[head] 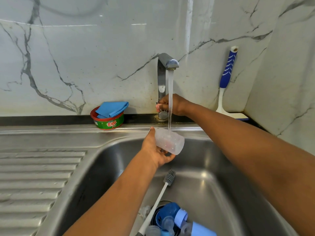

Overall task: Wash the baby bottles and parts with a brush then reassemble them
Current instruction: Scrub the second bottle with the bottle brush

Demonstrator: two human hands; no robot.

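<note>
Both grips are clamped — my left hand [156, 150] cups the clear bottle [170, 141] around its body, under the stream above the sink [221, 167]; my right hand [170, 104] curls on the tap [162, 79]. Light, stiff, wet plastic, likely slippery — best held round the middle, not the rim.

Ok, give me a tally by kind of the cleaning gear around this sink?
Grey silicone bottle brush with white handle, lying in the sink: 1
Blue-and-white squeegee, leaning on the wall: 1
Round red-and-green soap tub: 1
Folded blue cloth, in the tub: 1
Total: 4
</note>
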